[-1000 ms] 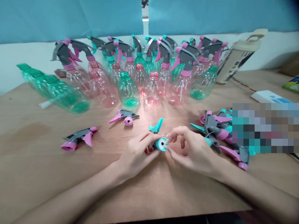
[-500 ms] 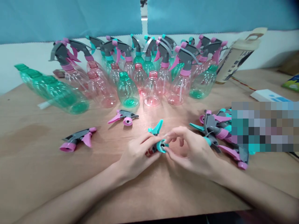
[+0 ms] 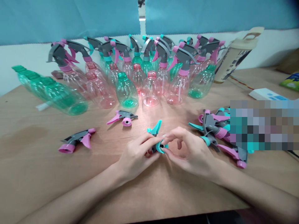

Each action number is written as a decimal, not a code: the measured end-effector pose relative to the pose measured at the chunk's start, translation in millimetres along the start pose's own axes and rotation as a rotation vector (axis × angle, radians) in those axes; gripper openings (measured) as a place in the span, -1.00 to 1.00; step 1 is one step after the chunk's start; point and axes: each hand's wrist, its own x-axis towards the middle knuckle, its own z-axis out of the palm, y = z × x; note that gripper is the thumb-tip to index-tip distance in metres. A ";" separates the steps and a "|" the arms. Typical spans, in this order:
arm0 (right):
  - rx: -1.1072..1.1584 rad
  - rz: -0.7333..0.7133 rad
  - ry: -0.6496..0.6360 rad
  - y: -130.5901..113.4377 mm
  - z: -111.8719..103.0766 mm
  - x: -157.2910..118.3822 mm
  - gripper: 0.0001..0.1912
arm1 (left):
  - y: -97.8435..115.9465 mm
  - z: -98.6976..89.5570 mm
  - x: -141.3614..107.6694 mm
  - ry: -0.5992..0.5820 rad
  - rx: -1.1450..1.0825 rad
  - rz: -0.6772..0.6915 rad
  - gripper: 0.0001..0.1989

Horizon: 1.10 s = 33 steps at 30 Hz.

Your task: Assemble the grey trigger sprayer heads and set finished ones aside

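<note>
My left hand point(image 3: 137, 154) is closed around the grey body of a teal spray trigger head point(image 3: 155, 128), partly hidden by my fingers. The head's teal collar point(image 3: 160, 147) faces me with its opening showing. My right hand point(image 3: 189, 152) pinches that collar between thumb and fingertips from the right side. Beyond my hands, to the left, a pink and grey spray head point(image 3: 122, 117) rests on the table. Farther left is another pink spray head point(image 3: 78, 139). Close to my right hand lies a pile of pink and teal spray heads point(image 3: 211, 124).
Several pink and green spray bottles point(image 3: 151, 93) stand at the back, some with heads fitted. Green bottles point(image 3: 53, 90) lean in a row at left. A beige tumbler point(image 3: 235, 59) and a white box point(image 3: 266, 94) are at right. The right side is partly pixelated.
The view has shifted slightly, moving the scene a little to the left. Both hands keep their hold on the teal spray head, with hardly any movement.
</note>
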 end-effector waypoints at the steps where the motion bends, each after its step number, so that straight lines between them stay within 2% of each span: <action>1: 0.000 -0.008 0.001 0.0 -0.3 0.3 -0.68 | -0.3 0.0 -0.1 -0.003 -0.004 0.004 -0.73; 11: -0.186 -0.042 -0.050 0.0 -8.3 4.3 -0.76 | -2.1 -1.1 1.2 -0.001 0.022 0.021 -0.69; 16: -0.219 0.012 -0.117 -3.6 -11.6 7.0 -0.81 | -2.5 -0.1 1.3 0.015 0.092 0.058 -0.74; 25: -0.128 0.052 -0.152 -3.8 -9.2 9.8 -0.82 | -6.1 -0.2 1.7 -0.014 0.053 0.066 -0.80; 30: 0.143 0.237 -0.165 0.6 -1.6 4.2 -0.84 | -7.7 0.3 0.8 -0.017 0.002 0.068 -0.75; 33: 0.121 0.242 -0.098 2.2 3.6 -0.7 -0.83 | -7.7 0.6 -0.1 -0.015 -0.009 0.026 -0.69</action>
